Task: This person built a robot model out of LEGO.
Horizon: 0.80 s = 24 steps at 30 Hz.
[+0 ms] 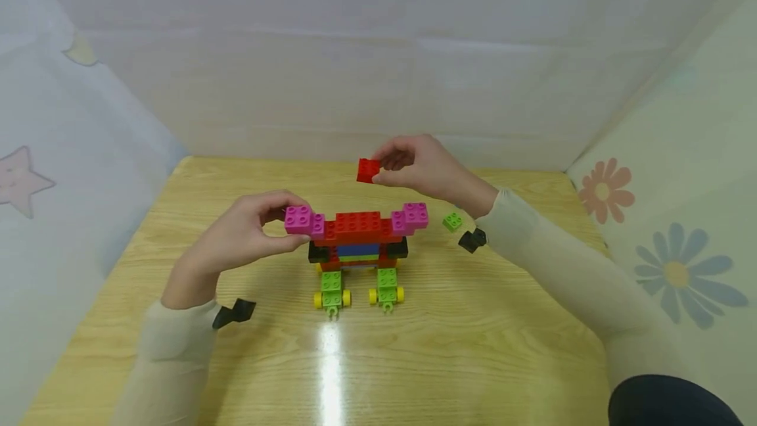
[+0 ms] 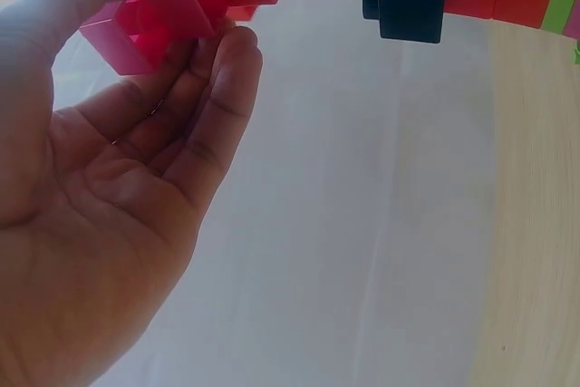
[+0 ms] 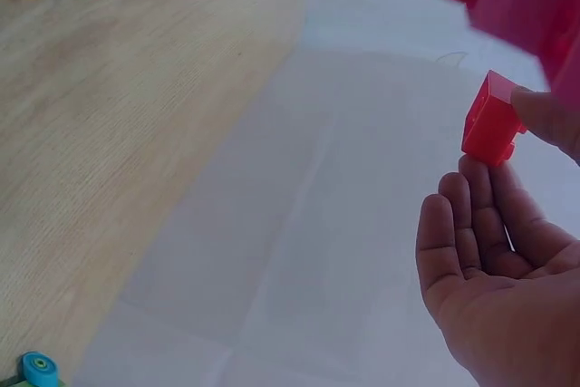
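Observation:
A toy brick model (image 1: 358, 227) stands on the table, with a red brick row on top, black bricks at the sides and green wheeled bases (image 1: 332, 289) with yellow wheels in front. Pink bricks (image 1: 416, 215) stick out at both of its top ends. My left hand (image 1: 245, 229) grips the left pink brick (image 1: 298, 219) between thumb and fingers. Behind and above the model, my right hand (image 1: 422, 163) pinches a loose red brick (image 1: 368, 170) by its right side. The right wrist view shows that red brick (image 3: 490, 119) between thumb and fingertips, apart from the model.
A small green brick (image 1: 453, 221) lies on the wooden table (image 1: 473, 347), right of the model by the right forearm. In the right wrist view, a round blue piece (image 3: 40, 369) shows at the lower left. Pale sheets (image 1: 331, 84) hang behind and beside the table.

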Each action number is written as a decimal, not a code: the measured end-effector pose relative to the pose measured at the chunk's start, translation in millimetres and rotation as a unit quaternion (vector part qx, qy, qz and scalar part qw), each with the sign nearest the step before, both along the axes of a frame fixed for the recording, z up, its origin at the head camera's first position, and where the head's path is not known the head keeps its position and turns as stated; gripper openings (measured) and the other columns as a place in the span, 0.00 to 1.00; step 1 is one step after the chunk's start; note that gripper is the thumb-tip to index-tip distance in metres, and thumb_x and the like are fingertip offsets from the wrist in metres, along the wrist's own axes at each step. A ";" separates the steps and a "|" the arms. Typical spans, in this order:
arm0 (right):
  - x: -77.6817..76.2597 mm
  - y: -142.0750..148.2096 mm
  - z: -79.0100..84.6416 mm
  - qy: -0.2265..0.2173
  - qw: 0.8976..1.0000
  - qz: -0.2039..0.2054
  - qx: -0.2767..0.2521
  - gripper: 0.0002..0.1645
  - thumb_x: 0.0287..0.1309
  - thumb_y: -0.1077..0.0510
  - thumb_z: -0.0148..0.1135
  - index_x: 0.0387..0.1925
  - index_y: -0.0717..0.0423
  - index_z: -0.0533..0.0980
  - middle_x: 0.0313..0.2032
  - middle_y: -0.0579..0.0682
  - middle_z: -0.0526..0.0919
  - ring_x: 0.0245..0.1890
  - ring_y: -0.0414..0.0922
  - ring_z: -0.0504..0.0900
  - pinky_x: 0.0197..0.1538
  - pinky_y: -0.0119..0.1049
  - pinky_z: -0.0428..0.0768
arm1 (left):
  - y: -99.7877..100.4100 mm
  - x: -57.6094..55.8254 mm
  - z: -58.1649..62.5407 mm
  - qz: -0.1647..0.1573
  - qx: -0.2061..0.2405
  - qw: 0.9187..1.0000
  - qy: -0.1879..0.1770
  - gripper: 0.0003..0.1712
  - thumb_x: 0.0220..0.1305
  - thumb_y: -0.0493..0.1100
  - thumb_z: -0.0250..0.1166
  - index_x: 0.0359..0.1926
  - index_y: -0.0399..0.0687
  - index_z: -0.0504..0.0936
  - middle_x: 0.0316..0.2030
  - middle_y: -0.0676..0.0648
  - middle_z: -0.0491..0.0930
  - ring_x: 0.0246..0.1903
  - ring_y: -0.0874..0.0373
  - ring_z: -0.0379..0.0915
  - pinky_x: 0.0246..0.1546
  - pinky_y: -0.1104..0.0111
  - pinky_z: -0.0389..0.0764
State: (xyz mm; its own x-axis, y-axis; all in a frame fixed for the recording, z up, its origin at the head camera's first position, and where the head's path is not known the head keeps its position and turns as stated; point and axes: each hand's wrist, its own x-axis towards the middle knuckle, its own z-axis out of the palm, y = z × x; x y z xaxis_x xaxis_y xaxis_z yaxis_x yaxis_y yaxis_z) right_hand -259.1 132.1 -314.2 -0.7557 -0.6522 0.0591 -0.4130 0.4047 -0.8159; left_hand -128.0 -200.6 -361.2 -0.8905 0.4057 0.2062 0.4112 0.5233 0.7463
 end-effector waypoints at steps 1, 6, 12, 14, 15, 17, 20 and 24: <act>3.1 2.2 1.8 0.003 1.000 0.001 0.002 0.19 0.70 0.53 0.78 0.59 0.51 0.87 0.52 0.51 0.90 0.51 0.49 0.86 0.63 0.46 0.85 | 1.1 -1.3 -0.1 -0.001 -0.001 1.000 0.002 0.17 0.69 0.37 0.80 0.55 0.51 0.88 0.49 0.53 0.89 0.50 0.61 0.85 0.60 0.82 0.81; 16.8 10.6 8.7 0.008 1.000 0.002 0.011 0.20 0.69 0.52 0.79 0.60 0.50 0.87 0.53 0.49 0.90 0.52 0.48 0.87 0.64 0.48 0.84 | 7.1 -5.5 -0.9 -0.002 0.000 1.000 0.006 0.17 0.68 0.37 0.80 0.56 0.49 0.88 0.49 0.52 0.89 0.50 0.61 0.84 0.59 0.82 0.82; 31.3 17.4 12.6 0.007 1.000 0.005 0.020 0.21 0.68 0.50 0.79 0.60 0.48 0.87 0.54 0.46 0.91 0.52 0.47 0.87 0.66 0.49 0.84 | 14.3 -8.6 -2.8 -0.003 0.011 1.000 0.012 0.18 0.68 0.36 0.80 0.56 0.48 0.88 0.51 0.51 0.90 0.50 0.61 0.85 0.60 0.82 0.81; 35.3 18.8 12.9 0.007 1.000 0.006 0.022 0.21 0.68 0.50 0.79 0.60 0.47 0.87 0.55 0.46 0.91 0.53 0.46 0.87 0.67 0.49 0.84 | 15.7 -9.7 -3.7 -0.001 0.014 1.000 0.012 0.17 0.68 0.36 0.79 0.56 0.48 0.89 0.51 0.51 0.90 0.50 0.61 0.85 0.61 0.82 0.81; 37.2 19.5 12.9 0.005 1.000 0.005 0.024 0.21 0.68 0.50 0.79 0.59 0.47 0.87 0.55 0.46 0.91 0.53 0.46 0.87 0.67 0.49 0.84 | 16.1 -10.4 -4.2 0.000 0.015 1.000 0.012 0.17 0.68 0.36 0.80 0.56 0.49 0.89 0.51 0.52 0.90 0.50 0.61 0.85 0.61 0.82 0.81; 40.8 20.3 12.4 0.002 1.000 0.004 0.027 0.21 0.68 0.50 0.79 0.59 0.47 0.87 0.54 0.46 0.91 0.53 0.47 0.87 0.66 0.49 0.84 | 17.0 -11.5 -5.8 0.004 0.020 1.000 0.011 0.17 0.69 0.36 0.79 0.56 0.49 0.89 0.51 0.52 0.90 0.50 0.61 0.85 0.61 0.82 0.81; 45.5 20.8 11.2 0.000 0.999 0.003 0.032 0.21 0.67 0.50 0.80 0.59 0.47 0.87 0.54 0.46 0.91 0.53 0.47 0.86 0.66 0.51 0.84 | 18.2 -12.2 -7.5 0.008 0.029 1.000 0.008 0.17 0.68 0.35 0.79 0.56 0.49 0.89 0.51 0.52 0.90 0.50 0.60 0.85 0.61 0.81 0.81; 49.2 20.1 8.9 0.006 0.999 -0.001 0.037 0.21 0.67 0.50 0.80 0.58 0.47 0.88 0.54 0.45 0.91 0.54 0.47 0.86 0.66 0.51 0.83 | 20.3 -12.3 -8.5 0.014 0.033 0.999 0.002 0.18 0.68 0.35 0.79 0.57 0.48 0.89 0.51 0.50 0.90 0.50 0.58 0.85 0.61 0.82 0.81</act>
